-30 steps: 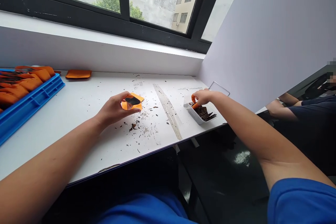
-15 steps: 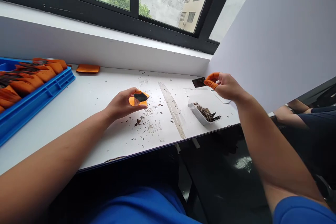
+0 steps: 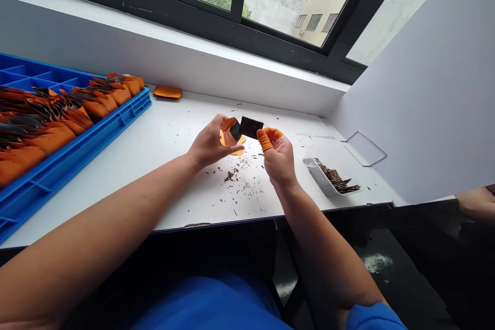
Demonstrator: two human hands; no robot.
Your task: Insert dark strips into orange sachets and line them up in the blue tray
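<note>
My left hand [image 3: 211, 143] grips an orange pouch [image 3: 228, 139] with a dark inside, its mouth held apart between thumb and fingers and facing right. My right hand [image 3: 279, 157] wears orange finger cots on thumb and forefinger. Those two pinch a thin, dark rectangular piece [image 3: 251, 127] by its right end. The piece's left end is right at the pouch's mouth; whether it touches cannot be made out. Right of my right hand, a clear plastic tub [image 3: 319, 178] holds a stack of dark brown flat pieces [image 3: 336, 175].
A blue divided crate [image 3: 127, 116] packed with orange pouches [image 3: 65, 136] stands at the left. One more orange pouch [image 3: 167, 92] lies near the wall. Dark crumbs [image 3: 231, 176] litter the white table [image 3: 174, 185]. At the right are a bent wire frame [image 3: 365, 148] and another person's arm [image 3: 477, 202].
My right hand has come left with the dark piece, from beyond the tub to the pouch's mouth. My left hand still holds the pouch. The view has swung left.
</note>
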